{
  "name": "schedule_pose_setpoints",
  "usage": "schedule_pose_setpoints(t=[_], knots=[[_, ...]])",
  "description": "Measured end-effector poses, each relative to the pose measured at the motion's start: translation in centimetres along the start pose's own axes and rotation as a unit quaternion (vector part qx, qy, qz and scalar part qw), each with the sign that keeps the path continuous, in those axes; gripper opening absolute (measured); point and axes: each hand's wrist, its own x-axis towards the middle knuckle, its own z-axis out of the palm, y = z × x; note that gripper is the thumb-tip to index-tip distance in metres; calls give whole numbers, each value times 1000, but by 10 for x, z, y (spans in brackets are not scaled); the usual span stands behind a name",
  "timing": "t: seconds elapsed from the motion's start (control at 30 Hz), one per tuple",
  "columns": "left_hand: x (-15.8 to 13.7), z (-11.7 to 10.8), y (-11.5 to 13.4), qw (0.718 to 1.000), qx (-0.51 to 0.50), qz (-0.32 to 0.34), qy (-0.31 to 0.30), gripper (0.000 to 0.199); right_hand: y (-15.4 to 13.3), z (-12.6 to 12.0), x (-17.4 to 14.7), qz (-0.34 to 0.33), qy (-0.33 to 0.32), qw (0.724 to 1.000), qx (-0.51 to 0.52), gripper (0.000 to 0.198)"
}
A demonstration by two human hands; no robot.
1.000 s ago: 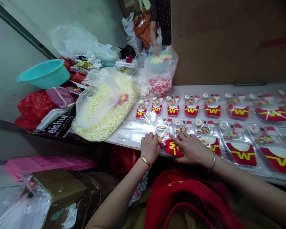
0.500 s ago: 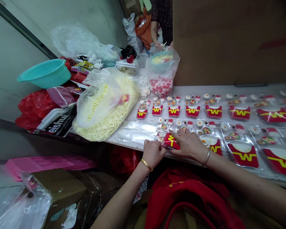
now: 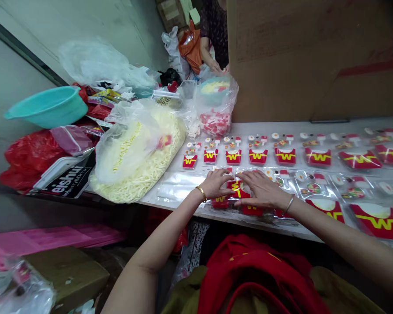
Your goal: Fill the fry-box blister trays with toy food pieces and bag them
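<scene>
A small red fries carton piece (image 3: pixel 238 188) with a yellow W is between my two hands, above the front row of packs. My left hand (image 3: pixel 214 185), a gold bangle at its wrist, has its fingertips and thumb at the piece's left edge. From the right, my right hand (image 3: pixel 263 189) has bent fingers and a thumb around the other edge. Beneath them, clear plastic packs (image 3: pixel 253 210) with similar red cartons are partly covered by my hands. Flat clear plastic sleeves (image 3: pixel 173 186) lie left of my left hand.
Another row of filled packs (image 3: pixel 258 156) runs along the table's back. A large bag of pale yellow strips (image 3: pixel 144 174) stands left, beside a turquoise basin (image 3: pixel 49 109). Behind are a bag of red and white pieces (image 3: pixel 216 123), a cardboard box (image 3: pixel 288 87) and another person's hands (image 3: pixel 218 67).
My left hand has opened from a fist and come up to the carton piece. The piece is now higher, between both hands, uncovering packs below. The view has shifted slightly.
</scene>
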Motion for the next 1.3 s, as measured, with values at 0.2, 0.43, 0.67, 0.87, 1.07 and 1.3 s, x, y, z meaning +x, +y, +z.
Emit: schedule_pose_setpoints(t=[0.2,0.43,0.67,0.87,1.07,1.3], knots=[[19,4,-7,995,45,67,-61,48,8,13,-7,31,4,999,-16,49],[41,-14,-8,975,103,128,-149,51,0,6,1,43,26,998,-26,50],[52,-13,-21,973,33,132,-188,27,22,18,-54,298,216,930,-10,60],[53,-6,-30,976,-58,142,-153,19,21,22,-74,333,194,923,17,34],[57,4,-13,979,-121,152,-67,21,13,22,-61,327,204,921,62,35],[86,13,17,971,-158,179,3,25,9,21,-47,312,205,899,228,44]])
